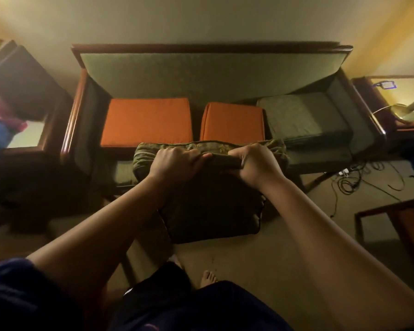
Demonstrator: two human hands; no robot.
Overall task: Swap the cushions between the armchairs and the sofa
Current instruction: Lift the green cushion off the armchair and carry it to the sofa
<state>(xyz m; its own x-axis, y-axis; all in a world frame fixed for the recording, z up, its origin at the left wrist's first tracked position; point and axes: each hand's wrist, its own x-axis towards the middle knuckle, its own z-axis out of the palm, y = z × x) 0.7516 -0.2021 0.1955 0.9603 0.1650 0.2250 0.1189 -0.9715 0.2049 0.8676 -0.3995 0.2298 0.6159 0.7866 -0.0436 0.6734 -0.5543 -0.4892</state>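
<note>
A wood-framed sofa (pixel 201 70) with a green back stands against the wall. Two orange cushions lie on its seat, one at the left (pixel 147 121) and one in the middle (pixel 232 121). A green seat cushion (pixel 301 118) fills the right place. In front of the sofa I hold a green patterned cushion (pixel 213 211) upright by its top edge. My left hand (pixel 177 161) and my right hand (pixel 253 161) are both clenched on that edge, close together. The cushion hangs down above the carpet.
A dark side table (pixel 22 75) stands left of the sofa, with a red and blue object (pixel 0 125) beside it. To the right are a side table with a brass lamp base (pixel 403 114), cables (pixel 359 177) on the carpet, and a wooden frame (pixel 392 225). My bare foot (pixel 208 278) is below.
</note>
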